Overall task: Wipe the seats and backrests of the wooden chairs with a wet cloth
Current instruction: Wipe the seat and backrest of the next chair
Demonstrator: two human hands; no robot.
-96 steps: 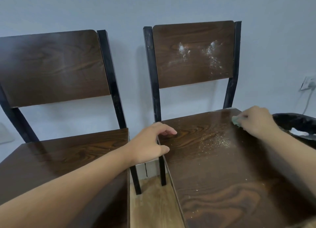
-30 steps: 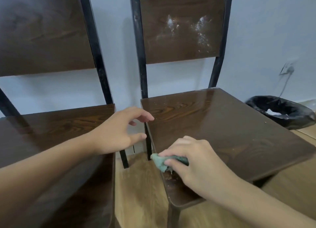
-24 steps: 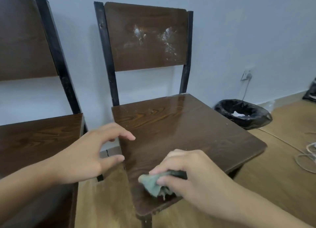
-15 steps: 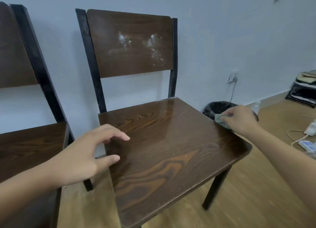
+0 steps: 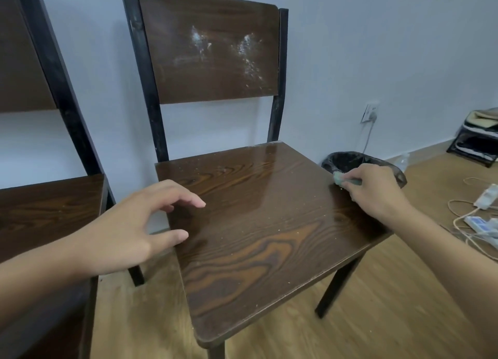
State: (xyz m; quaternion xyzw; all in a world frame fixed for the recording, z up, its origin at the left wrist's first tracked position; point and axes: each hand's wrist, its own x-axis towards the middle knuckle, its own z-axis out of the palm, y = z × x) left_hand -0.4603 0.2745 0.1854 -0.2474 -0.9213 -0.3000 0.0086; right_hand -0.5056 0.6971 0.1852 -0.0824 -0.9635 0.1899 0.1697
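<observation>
Head view: the right hand [image 5: 373,190] pinches the green cloth [image 5: 340,177] at the seat's [image 5: 256,224] right edge, above the bin [image 5: 350,160]. The left hand [image 5: 129,229] hovers open, holding nothing. Best to sweep crumbs off into the bin; the backrest [image 5: 210,48] is smeared white.

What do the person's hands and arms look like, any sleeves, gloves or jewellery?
Both are bare. The left hand and right hand wear no gloves, and no rings show on the visible fingers. Neither wrist carries a watch or band. Both forearms are uncovered up to the frame edge, with no sleeve in view.
</observation>
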